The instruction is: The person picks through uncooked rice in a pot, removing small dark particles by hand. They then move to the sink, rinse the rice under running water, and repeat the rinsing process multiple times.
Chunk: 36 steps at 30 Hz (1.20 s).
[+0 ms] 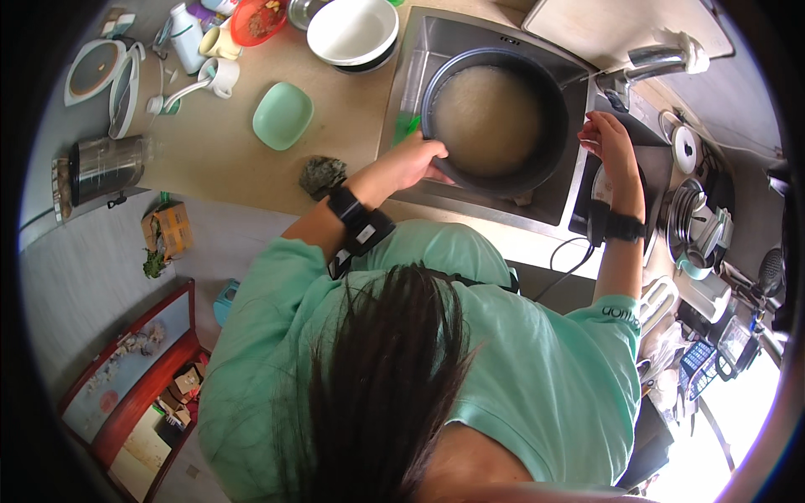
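Note:
A dark round pot [560, 129] stands in the left basin of the steel sink, with cloudy water [490, 119] in it that looks whitish at the top. My left hand [418, 160] grips the pot's rim at the lower left, thumb over the edge. To the right of the pot, my right hand [602, 141] is raised near the divider between the basins, its fingers bent and nothing seen in them. Beyond it is the chrome faucet [619, 91]. A pale patterned dish [602, 185] lies in the right basin, partly hidden by my right forearm.
On the counter [207, 160] left of the sink are a green dish [283, 116], a white bowl [353, 30], a red strainer [256, 22], a white mug [222, 78] and a dark rough-textured object [322, 176]. Stacked dishes [682, 214] stand at the right. A cable [569, 267] hangs by my right wrist.

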Tool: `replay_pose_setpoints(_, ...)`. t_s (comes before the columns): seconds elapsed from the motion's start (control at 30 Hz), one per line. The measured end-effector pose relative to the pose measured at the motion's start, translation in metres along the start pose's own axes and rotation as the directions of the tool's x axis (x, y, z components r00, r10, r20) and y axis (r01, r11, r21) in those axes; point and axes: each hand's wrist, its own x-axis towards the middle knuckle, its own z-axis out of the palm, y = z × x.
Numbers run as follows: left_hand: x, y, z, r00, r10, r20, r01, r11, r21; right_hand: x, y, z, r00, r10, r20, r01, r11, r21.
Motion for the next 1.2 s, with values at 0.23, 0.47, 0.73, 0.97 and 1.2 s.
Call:
replay_pose_setpoints(0.23, -0.099, 0.013, -0.057, 0.987, -0.025, -0.156, 0.029, 0.999, 0.026, -0.062, -0.048, 0.137, 0.860, -0.191, 0.473, 0.264, 0.960, -0.092)
replay_pose_setpoints(0.47, -0.150, 0.010, -0.097, 0.960, -0.013, -0.281, 0.050, 0.991, 0.125, -0.053, 0.000, 0.276, 0.795, -0.049, 0.605, 0.423, 0.759, -0.494)
replay_pose_setpoints(0.73, -0.147, 0.006, -0.118, 0.964, 0.038, -0.263, -0.005, 0.992, 0.126, 0.023, 0.038, 0.361, 0.959, 0.144, 0.246, 0.175, 0.383, -0.907)
replay_pose_setpoints(0.97, -0.137, 0.011, -0.112, 0.958, 0.053, -0.284, -0.015, 0.991, 0.135, -0.023, 0.044, 0.403, 0.701, -0.118, 0.703, 0.687, 0.377, -0.621)
replay_pose_setpoints(1.2, -0.135, 0.005, -0.127, 0.971, 0.036, -0.236, -0.013, 0.995, 0.096, -0.030, 0.059, 0.361, 0.165, 0.544, 0.822, 0.886, 0.284, -0.366)
